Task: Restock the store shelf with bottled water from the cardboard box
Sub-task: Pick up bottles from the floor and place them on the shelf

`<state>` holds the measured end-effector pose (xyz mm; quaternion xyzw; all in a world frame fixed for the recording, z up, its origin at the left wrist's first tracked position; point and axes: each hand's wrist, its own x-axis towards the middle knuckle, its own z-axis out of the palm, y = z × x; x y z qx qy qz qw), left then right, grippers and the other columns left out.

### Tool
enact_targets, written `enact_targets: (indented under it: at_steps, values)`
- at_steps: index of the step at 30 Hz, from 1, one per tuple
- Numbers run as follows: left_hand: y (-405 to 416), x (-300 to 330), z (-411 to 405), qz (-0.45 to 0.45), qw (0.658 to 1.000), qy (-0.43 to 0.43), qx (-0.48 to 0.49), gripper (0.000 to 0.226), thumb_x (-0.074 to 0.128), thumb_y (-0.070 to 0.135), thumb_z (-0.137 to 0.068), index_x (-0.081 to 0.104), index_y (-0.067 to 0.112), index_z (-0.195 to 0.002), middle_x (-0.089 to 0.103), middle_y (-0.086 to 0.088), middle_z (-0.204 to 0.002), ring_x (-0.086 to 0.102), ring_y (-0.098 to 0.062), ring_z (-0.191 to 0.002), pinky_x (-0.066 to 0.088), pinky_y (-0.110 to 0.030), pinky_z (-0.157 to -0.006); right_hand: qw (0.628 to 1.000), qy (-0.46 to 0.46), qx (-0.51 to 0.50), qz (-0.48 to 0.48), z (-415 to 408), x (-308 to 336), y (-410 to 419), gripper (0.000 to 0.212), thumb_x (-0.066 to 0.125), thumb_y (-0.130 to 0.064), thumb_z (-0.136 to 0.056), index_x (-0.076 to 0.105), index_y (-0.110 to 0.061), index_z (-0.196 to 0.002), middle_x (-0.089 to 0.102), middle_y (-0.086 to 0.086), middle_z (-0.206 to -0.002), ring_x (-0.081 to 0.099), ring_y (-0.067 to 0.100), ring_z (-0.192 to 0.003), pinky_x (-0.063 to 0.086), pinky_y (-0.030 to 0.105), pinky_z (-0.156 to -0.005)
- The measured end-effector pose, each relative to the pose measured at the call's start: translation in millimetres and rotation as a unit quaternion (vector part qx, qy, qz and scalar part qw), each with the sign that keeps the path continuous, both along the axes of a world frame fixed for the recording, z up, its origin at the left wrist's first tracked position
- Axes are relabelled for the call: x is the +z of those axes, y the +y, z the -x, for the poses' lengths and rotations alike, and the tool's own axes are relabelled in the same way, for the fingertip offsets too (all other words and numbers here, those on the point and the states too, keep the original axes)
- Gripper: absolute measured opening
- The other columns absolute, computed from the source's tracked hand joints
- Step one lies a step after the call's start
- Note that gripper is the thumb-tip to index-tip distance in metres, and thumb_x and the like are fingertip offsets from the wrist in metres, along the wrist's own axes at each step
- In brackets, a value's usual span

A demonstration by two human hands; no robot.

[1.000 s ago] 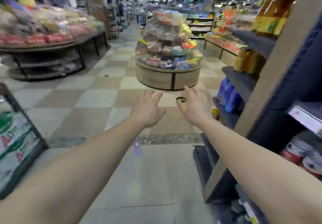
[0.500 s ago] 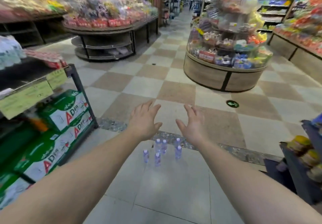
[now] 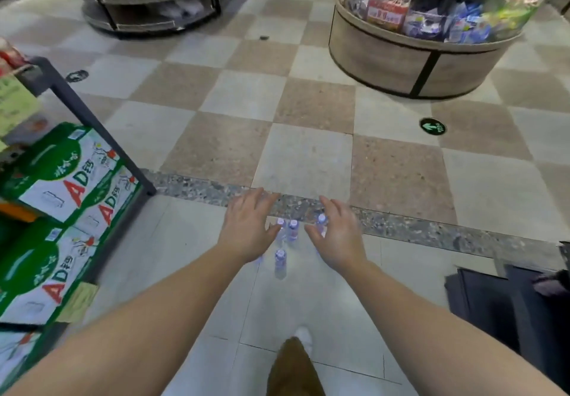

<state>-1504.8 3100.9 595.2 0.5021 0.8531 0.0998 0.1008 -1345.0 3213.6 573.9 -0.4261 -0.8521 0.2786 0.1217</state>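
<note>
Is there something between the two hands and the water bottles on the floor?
Nothing visible. Left hand and right hand hover open on either side of the small water bottles standing on the floor.

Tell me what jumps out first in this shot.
Two bare arms reach down the middle, left hand and right hand spread open over small water bottles standing on the floor. Green and white cartons fill the left shelf; a round snack display sits upper right.
</note>
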Motion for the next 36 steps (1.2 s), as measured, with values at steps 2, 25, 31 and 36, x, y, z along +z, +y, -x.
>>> enact_targets:
  at_steps: [2,25,31,36]
  values:
    - [22.8,-32.1,24.2,0.024,0.999,-0.019,0.010,0.068,0.059,0.043,-0.091,0.029,0.030,-0.151,0.029,-0.008,-0.158,0.029,-0.029,-0.142,0.022,-0.041,-0.114,0.999,-0.026,0.008,0.024,22.5,-34.8,26.8,0.065,0.065,-0.034,-0.088,0.040,-0.015,-0.144,0.048,0.010,-0.141,0.041,0.030,-0.128,0.031,0.037,-0.104]
    - [71.9,-568.2,185.4,0.247,0.955,-0.167,-0.001,0.093,0.082,0.032,-0.075,0.029,0.026,-0.151,0.025,-0.007,-0.160,0.038,-0.033,-0.137,0.038,-0.042,-0.105,0.950,-0.146,-0.059,0.271,146.2,-568.0,53.8,0.097,0.084,-0.030,-0.070,0.028,-0.027,-0.149,0.037,0.007,-0.146,0.041,0.028,-0.128,0.038,0.036,-0.101]
    - [80.1,-615.8,178.7,0.180,0.962,-0.203,0.021,0.066,0.077,0.014,-0.076,0.050,0.025,-0.135,0.054,0.001,-0.138,0.063,-0.024,-0.103,0.041,-0.028,-0.079,0.943,-0.099,-0.073,0.311,153.1,-620.6,61.1,0.078,0.083,-0.022,-0.072,0.044,-0.029,-0.139,0.051,-0.004,-0.134,0.054,0.019,-0.115,0.041,0.023,-0.092]
    - [88.5,-571.2,163.9,0.146,0.969,-0.200,0.020,0.057,0.075,0.020,-0.075,0.056,0.025,-0.129,0.060,0.005,-0.129,0.063,-0.025,-0.102,0.043,-0.029,-0.079,0.929,-0.077,-0.107,0.347,149.5,-579.4,65.0,0.067,0.083,-0.026,-0.069,0.050,-0.033,-0.128,0.059,-0.008,-0.115,0.060,0.017,-0.100,0.046,0.024,-0.086]
